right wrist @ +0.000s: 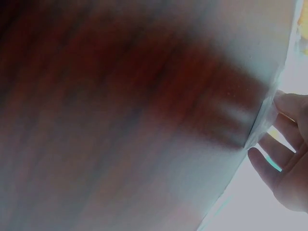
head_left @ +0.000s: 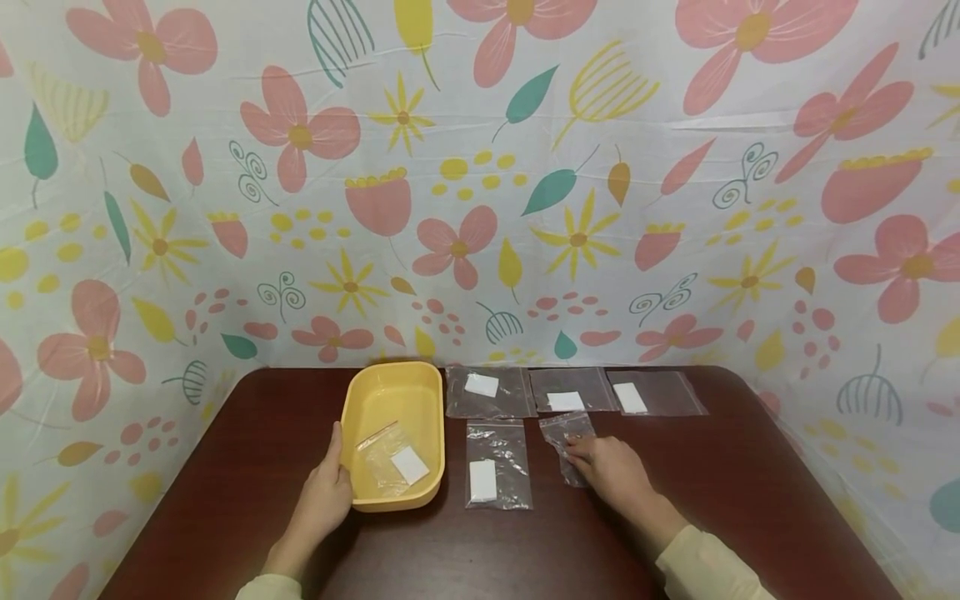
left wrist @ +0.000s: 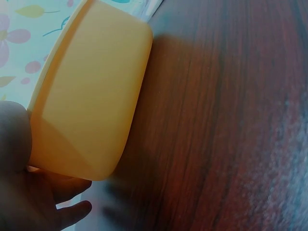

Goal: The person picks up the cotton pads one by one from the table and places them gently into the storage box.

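My left hand (head_left: 324,492) grips the near left side of a yellow plastic tray (head_left: 393,377), thumb at the rim and fingers low against its outer wall in the left wrist view. Inside the tray lies a clear zip bag with a white rectangular piece (head_left: 409,465). With thumb and fingertips, my right hand (head_left: 617,473) pinches a crumpled clear zip bag (head_left: 564,427) close over the table; the fingers partly cover it. To its left a flat zip bag (head_left: 510,458) contains another white piece (head_left: 483,481).
Along the back edge of the dark brown table (head_left: 480,558) lie a left bag (head_left: 517,392), a middle bag (head_left: 596,383) and a right bag (head_left: 670,392), each clear with a white piece. Behind the table hangs a flower-patterned cloth (head_left: 465,167).
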`<state>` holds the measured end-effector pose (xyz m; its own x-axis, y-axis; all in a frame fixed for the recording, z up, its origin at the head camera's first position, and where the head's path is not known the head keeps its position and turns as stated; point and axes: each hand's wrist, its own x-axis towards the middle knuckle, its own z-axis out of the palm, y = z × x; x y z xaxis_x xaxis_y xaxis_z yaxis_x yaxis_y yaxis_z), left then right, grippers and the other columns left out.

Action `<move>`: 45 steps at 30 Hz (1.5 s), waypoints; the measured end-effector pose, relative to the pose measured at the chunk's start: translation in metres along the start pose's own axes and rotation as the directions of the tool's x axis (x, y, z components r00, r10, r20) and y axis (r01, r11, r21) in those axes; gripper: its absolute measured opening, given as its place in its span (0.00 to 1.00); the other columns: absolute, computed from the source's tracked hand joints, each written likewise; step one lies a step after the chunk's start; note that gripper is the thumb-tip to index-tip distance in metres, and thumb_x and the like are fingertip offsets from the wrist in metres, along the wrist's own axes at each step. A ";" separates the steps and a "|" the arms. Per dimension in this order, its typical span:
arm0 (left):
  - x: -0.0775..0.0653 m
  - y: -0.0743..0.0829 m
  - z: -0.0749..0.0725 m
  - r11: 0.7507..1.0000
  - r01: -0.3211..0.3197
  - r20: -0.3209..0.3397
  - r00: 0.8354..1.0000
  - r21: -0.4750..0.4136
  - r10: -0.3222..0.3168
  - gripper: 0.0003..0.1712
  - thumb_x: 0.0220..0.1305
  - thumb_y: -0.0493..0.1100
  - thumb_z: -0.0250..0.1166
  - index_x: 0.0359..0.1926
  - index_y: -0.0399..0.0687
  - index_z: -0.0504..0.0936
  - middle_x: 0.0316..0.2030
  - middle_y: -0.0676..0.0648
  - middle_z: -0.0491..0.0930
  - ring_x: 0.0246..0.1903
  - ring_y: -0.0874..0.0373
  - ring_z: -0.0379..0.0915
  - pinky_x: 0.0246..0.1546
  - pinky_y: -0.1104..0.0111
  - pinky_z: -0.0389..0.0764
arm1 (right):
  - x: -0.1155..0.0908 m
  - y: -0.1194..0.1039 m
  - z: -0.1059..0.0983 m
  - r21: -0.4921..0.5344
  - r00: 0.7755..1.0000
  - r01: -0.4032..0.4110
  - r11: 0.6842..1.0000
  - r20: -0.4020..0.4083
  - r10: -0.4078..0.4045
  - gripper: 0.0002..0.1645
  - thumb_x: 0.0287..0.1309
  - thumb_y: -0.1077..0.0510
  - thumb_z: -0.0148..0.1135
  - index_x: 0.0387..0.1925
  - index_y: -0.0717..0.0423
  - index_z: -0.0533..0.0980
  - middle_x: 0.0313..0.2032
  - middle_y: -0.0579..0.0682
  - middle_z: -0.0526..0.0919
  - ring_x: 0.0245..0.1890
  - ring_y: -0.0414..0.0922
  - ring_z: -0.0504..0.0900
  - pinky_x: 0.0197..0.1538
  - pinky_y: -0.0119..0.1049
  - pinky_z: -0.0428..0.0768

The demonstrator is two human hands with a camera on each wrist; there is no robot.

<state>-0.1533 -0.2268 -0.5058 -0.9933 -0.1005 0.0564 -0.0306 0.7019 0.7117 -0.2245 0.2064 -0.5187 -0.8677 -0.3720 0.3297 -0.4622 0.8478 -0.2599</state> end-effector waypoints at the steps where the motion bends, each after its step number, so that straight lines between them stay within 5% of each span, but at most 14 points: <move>1: 0.000 0.000 0.000 1.000 0.002 0.001 1.000 0.000 -0.002 0.40 0.73 0.30 0.42 0.80 0.44 0.39 0.70 0.29 0.60 0.66 0.35 0.63 0.63 0.42 0.66 | 0.000 0.000 0.000 -0.001 1.000 -0.001 1.000 -0.002 0.001 0.09 0.55 0.60 0.74 0.40 0.53 0.89 0.42 0.51 0.89 0.41 0.52 0.88 0.39 0.51 0.84; 26: -0.001 0.004 -0.001 1.000 -0.002 0.008 1.000 0.009 0.002 0.40 0.73 0.30 0.42 0.80 0.43 0.38 0.70 0.28 0.59 0.66 0.33 0.62 0.63 0.41 0.66 | -0.003 -0.005 -0.009 0.045 0.998 -0.047 0.998 -0.035 0.048 0.09 0.56 0.61 0.73 0.41 0.53 0.89 0.43 0.50 0.89 0.43 0.52 0.88 0.44 0.51 0.83; 45: -0.001 0.000 0.000 1.000 -0.017 -0.001 1.000 -0.002 0.017 0.39 0.72 0.30 0.42 0.80 0.42 0.39 0.70 0.28 0.59 0.67 0.34 0.62 0.64 0.42 0.65 | -0.001 -0.009 -0.024 0.073 0.992 0.007 0.997 -0.123 0.002 0.11 0.54 0.64 0.74 0.41 0.53 0.89 0.43 0.51 0.89 0.43 0.51 0.88 0.43 0.51 0.84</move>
<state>-0.1521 -0.2262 -0.5058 -0.9936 -0.0893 0.0692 -0.0135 0.7019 0.7122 -0.2152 0.2080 -0.4946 -0.8397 -0.3211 0.4379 -0.4802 0.8156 -0.3229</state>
